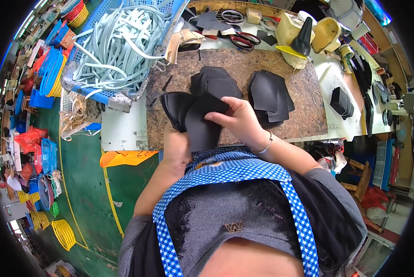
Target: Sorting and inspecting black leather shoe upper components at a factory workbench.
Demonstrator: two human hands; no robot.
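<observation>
My left hand (176, 145) is closed round a fanned stack of black cut pieces (173, 108), held above the near edge of the speckled board (179, 60). With thumb and fingers my right hand (237, 119) pinches a single black piece (203, 122) by its right side. That piece lies against the front of the stack and hides part of it. Just beyond my hands, a pile of black pieces (216, 83) rests on the board. A second pile of black pieces (270, 97) lies to the right of it. What the pieces are made of I cannot tell.
At the far left a blue basket (98, 94) holds many pale strips (124, 51). A black cone-shaped nozzle (303, 39) stands on a yellowish container (293, 57) at the back right. Tape rolls (244, 41) lie behind the board, and a black bundle (342, 102) sits to its right.
</observation>
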